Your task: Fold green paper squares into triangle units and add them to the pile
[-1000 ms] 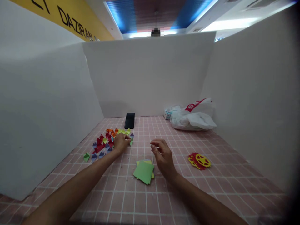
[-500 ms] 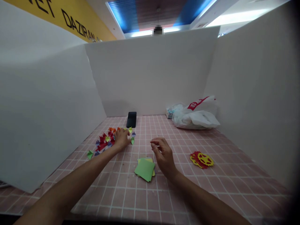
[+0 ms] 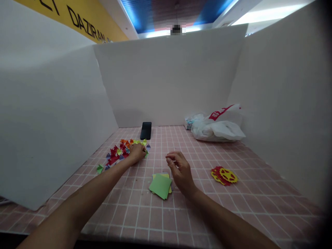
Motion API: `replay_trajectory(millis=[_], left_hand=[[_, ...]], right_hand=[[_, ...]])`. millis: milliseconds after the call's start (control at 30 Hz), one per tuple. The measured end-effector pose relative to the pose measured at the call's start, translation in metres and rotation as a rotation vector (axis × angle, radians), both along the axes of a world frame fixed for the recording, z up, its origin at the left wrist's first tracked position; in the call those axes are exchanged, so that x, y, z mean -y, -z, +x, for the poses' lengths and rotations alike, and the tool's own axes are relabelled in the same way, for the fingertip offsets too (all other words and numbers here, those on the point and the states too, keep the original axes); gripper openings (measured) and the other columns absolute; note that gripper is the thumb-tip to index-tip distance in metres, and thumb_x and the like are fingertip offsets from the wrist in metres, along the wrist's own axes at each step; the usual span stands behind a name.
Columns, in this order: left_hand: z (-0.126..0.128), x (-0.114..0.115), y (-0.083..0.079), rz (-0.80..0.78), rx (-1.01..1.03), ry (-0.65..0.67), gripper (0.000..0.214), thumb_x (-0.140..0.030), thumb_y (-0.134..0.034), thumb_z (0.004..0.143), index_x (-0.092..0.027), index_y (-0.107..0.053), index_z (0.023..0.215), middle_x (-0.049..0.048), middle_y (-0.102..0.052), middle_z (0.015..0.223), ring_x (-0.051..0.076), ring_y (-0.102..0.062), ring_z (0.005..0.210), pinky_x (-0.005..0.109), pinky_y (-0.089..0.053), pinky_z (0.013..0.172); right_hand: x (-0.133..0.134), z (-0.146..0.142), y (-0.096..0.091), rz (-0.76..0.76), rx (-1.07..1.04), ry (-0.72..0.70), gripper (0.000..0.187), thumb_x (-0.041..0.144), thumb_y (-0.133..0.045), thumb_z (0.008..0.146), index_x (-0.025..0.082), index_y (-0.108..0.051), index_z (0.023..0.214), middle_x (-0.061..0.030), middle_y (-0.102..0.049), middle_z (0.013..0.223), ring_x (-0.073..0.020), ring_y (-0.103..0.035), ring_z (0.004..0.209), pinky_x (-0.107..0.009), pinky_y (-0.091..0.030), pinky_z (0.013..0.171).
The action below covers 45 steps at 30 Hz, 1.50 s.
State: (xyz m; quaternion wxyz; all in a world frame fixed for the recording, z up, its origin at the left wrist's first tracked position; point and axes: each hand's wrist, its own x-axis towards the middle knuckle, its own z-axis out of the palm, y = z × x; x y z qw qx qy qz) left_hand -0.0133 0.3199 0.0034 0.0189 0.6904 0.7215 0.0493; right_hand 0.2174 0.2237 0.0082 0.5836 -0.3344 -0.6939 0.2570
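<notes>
My left hand [image 3: 137,152] reaches to the right side of a spread of small folded paper pieces [image 3: 113,154] in red, orange, yellow, purple and green. Its fingers are curled in; what they hold, if anything, is hidden. A green folded piece [image 3: 147,154] shows just beside its thumb, and a purple folded piece [image 3: 148,147] lies a little beyond. My right hand [image 3: 181,171] hovers right of a stack of square paper sheets [image 3: 160,186], green on top with yellow under it. Its fingers are loosely bent, thumb and fingertips slightly apart, with nothing visible between them.
A black phone [image 3: 146,130] lies behind the folded pieces. Red and yellow cut-out shapes [image 3: 224,175] lie on the right of the pink checked tablecloth [image 3: 192,221]. At the back right sit a white plastic bag [image 3: 220,129] and a tissue pack [image 3: 188,123]. White panels [image 3: 168,79] enclose the table.
My left hand has curled its fingers in more and shifted slightly to the right. My right hand keeps its pose. The view has tilted a little.
</notes>
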Motion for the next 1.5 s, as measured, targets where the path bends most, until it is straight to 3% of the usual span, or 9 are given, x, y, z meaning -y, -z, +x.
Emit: replay_trajectory(millis=[400, 600, 733, 967, 1300, 1500], left_hand=[[-0.019, -0.012, -0.007, -0.189, 0.134, 0.058, 0.029, -0.031, -0.060, 0.092, -0.015, -0.061, 0.116, 0.0092, -0.063, 0.119, 0.023, -0.063, 0.102, 0.044, -0.054, 0.086], [-0.032, -0.016, -0.024, -0.344, 0.276, 0.117, 0.024, -0.031, -0.061, 0.092, -0.013, -0.064, 0.108, 0.0064, -0.067, 0.104, 0.019, -0.066, 0.087, 0.037, -0.057, 0.075], [-0.036, -0.023, -0.033, -0.360, 0.343, 0.113, 0.019, -0.031, -0.057, 0.095, -0.016, -0.065, 0.102, 0.0059, -0.067, 0.102, 0.016, -0.065, 0.083, 0.034, -0.056, 0.074], [-0.039, -0.026, -0.023, -0.362, 0.423, 0.089, 0.021, -0.033, -0.061, 0.092, -0.012, -0.064, 0.089, 0.0012, -0.066, 0.080, 0.013, -0.062, 0.067, 0.029, -0.053, 0.064], [-0.037, -0.030, -0.018, -0.303, 0.473, 0.100, 0.003, -0.015, -0.068, 0.076, -0.014, -0.071, 0.076, -0.0026, -0.063, 0.060, 0.011, -0.053, 0.055, 0.025, -0.044, 0.058], [-0.036, -0.029, -0.021, -0.318, 0.488, 0.089, 0.014, -0.011, -0.063, 0.068, -0.016, -0.074, 0.073, -0.0029, -0.059, 0.050, 0.012, -0.049, 0.049, 0.025, -0.040, 0.051]], right_hand=[[0.000, -0.001, 0.001, -0.020, 0.026, -0.012, 0.015, 0.025, -0.050, 0.094, 0.021, -0.063, 0.088, -0.0062, -0.060, 0.094, -0.0189, -0.058, 0.084, -0.031, -0.050, 0.066], [0.001, -0.003, 0.000, -0.016, 0.044, -0.019, 0.015, 0.023, -0.050, 0.094, 0.020, -0.063, 0.087, -0.0060, -0.060, 0.093, -0.0190, -0.058, 0.085, -0.031, -0.048, 0.067], [0.000, -0.002, 0.001, -0.021, 0.045, -0.025, 0.015, 0.024, -0.050, 0.095, 0.020, -0.062, 0.087, -0.0062, -0.060, 0.093, -0.0190, -0.058, 0.085, -0.031, -0.048, 0.067], [0.000, -0.002, 0.000, -0.012, 0.051, -0.028, 0.015, 0.023, -0.050, 0.094, 0.020, -0.062, 0.085, -0.0059, -0.060, 0.091, -0.0192, -0.058, 0.086, -0.031, -0.048, 0.068], [0.001, -0.003, 0.001, -0.023, 0.058, -0.049, 0.016, 0.022, -0.050, 0.094, 0.020, -0.062, 0.084, -0.0058, -0.060, 0.089, -0.0192, -0.058, 0.085, -0.031, -0.047, 0.067], [0.000, -0.003, 0.001, -0.025, 0.064, -0.051, 0.016, 0.022, -0.050, 0.094, 0.020, -0.062, 0.083, -0.0059, -0.060, 0.089, -0.0193, -0.057, 0.084, -0.031, -0.046, 0.067]])
